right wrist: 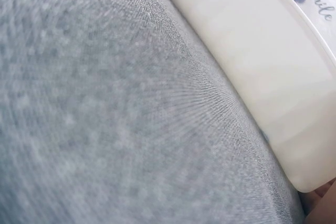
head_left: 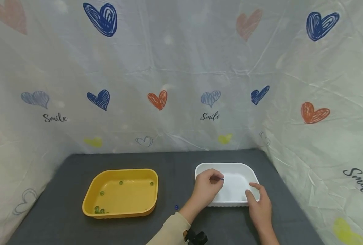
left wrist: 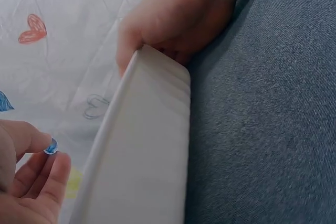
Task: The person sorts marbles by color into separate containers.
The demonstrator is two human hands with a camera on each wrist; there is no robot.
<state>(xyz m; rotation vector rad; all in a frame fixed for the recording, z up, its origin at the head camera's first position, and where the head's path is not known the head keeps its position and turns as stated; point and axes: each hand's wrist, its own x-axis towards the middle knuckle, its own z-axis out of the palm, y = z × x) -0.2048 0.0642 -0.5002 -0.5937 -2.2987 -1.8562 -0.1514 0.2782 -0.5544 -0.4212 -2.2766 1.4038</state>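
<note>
A small blue glass marble point(left wrist: 51, 146) is pinched between the thumb and fingertips of my left hand point(head_left: 206, 187). That hand is over the white tray point(head_left: 235, 190), above its left part. At the tray's right front corner is my right hand point(head_left: 259, 204), thumb and index finger reaching over the rim. The left wrist view shows the right hand's other fingers against the tray's outer side, partly hidden. On the dark cloth, left of the white tray and near my left forearm, lies another blue marble point(head_left: 176, 207).
A yellow tray point(head_left: 129, 215) stands to the left with several green marbles inside, some gathered at its near left corner. Dark grey cloth point(head_left: 175, 170) covers the table. Behind and beside it hangs a pale sheet point(head_left: 181, 51) printed with hearts.
</note>
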